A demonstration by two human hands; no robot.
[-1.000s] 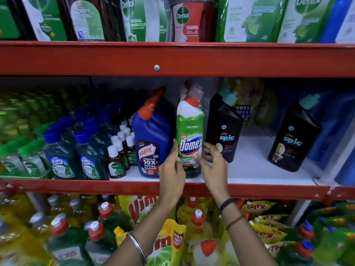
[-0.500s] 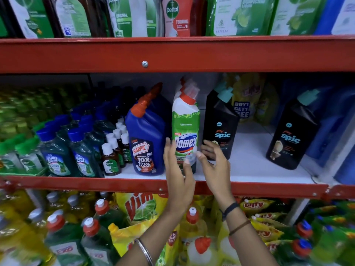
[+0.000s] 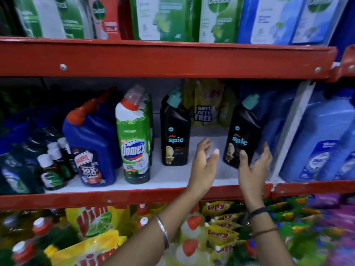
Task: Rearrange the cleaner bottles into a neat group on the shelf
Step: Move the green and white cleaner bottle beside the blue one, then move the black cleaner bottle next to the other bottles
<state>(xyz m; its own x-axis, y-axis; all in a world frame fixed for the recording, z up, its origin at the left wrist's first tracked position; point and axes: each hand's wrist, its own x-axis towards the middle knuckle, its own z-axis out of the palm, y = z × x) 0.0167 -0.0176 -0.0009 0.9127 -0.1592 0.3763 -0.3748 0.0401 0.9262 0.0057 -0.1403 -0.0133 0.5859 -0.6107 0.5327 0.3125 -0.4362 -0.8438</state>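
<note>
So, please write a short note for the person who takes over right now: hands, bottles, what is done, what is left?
Left hand: open, empty, in the gap between the two black bottles.
Right hand: open, at the base of the right black bottle, no grip yet.
Blue bottle, green bottle and left black bottle stand close together on the shelf.
Left: bring the right black bottle, which tilts, over to the left one.
</note>
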